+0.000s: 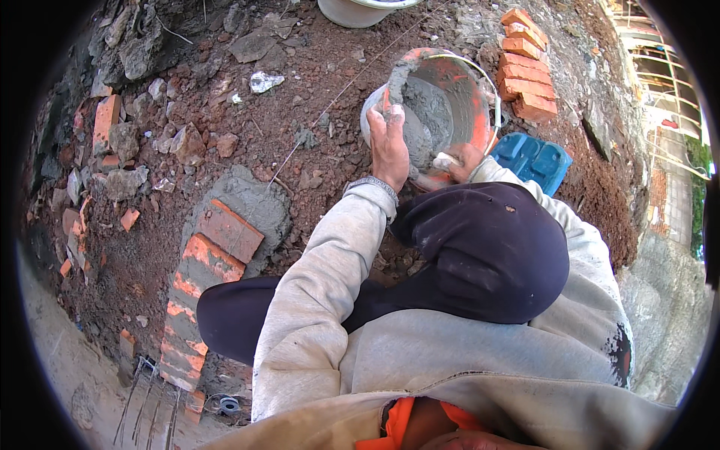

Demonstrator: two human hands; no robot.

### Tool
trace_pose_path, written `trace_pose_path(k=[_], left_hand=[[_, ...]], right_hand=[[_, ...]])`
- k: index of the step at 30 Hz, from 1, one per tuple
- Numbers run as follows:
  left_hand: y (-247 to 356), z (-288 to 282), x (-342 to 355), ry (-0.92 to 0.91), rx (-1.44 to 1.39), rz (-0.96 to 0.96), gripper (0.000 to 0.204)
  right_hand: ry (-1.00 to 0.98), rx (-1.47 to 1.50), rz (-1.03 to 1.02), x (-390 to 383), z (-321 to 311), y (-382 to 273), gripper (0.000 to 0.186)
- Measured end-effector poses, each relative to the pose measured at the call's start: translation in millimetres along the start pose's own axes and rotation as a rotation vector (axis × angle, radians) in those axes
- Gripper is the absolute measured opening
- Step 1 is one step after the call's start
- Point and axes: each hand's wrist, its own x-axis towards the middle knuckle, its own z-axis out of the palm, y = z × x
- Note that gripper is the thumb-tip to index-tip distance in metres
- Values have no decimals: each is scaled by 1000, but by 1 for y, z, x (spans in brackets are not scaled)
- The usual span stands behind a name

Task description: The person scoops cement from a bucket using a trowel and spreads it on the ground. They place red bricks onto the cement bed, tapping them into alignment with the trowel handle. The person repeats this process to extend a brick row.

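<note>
A tilted bucket (pixel 469 97) with orange patches and a wire handle holds grey mortar (pixel 429 112), some smeared over its left rim. My left hand (pixel 388 148) grips that left rim, fingers closed over it. Low at the bucket's right, my right hand (pixel 461 163) is curled around something pale that I cannot make out, partly hidden by my dark-clad knee (pixel 487 255). A blue plastic piece (pixel 532 161) lies just right of that hand. Left of my knees runs a low course of mortar-smeared bricks (pixel 184 315), ending in a patch of fresh mortar (pixel 247 191) under a thin string line.
Stacked red bricks (pixel 525 75) stand beyond the bucket at right. Rubble (pixel 124 150) and broken bricks litter the reddish soil at left. A white tub (pixel 364 15) sits at the top. Rebar rods (pixel 146 401) protrude at lower left; a concrete strip (pixel 660 315) borders the right.
</note>
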Motion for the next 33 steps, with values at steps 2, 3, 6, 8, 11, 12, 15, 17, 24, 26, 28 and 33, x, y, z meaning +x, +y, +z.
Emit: trace_pose_path(k=[2,3,6,8,11,12,15,17,24,26,28,33], left_hand=[[-2,-2,0,9,37,-14,43],[-2,-1,1,8,45,-22,42],[-1,-10,6,80,29,-87,40],[2,-15,14,138,-10,-55,36],[9,-40,22,220,143,-84,29],[1,-56,27,276,188,-97,25],[8,-68,29,131,301,-171,29],[-4,-80,35,163,458,-149,34],[-6,-7,24,282,371,-101,28],[5,12,14,317,512,-98,33],[26,34,7,306,586,-55,38],[101,34,-13,169,683,-14,41]], right_hand=[[-57,28,-45,-7,-7,13,30],[-80,34,-60,-14,-13,18,29],[-56,304,-6,-33,-18,26,29],[-22,329,5,-38,-20,44,30],[16,383,-115,-43,-31,45,32],[18,275,-121,-45,-42,32,35],[30,236,-149,-59,-58,40,34],[57,129,-142,-63,-58,41,24],[63,93,-153,-93,-98,45,25],[38,101,-205,-100,-119,59,25],[64,130,-181,-115,-135,56,26],[89,199,-13,-135,-161,27,20]])
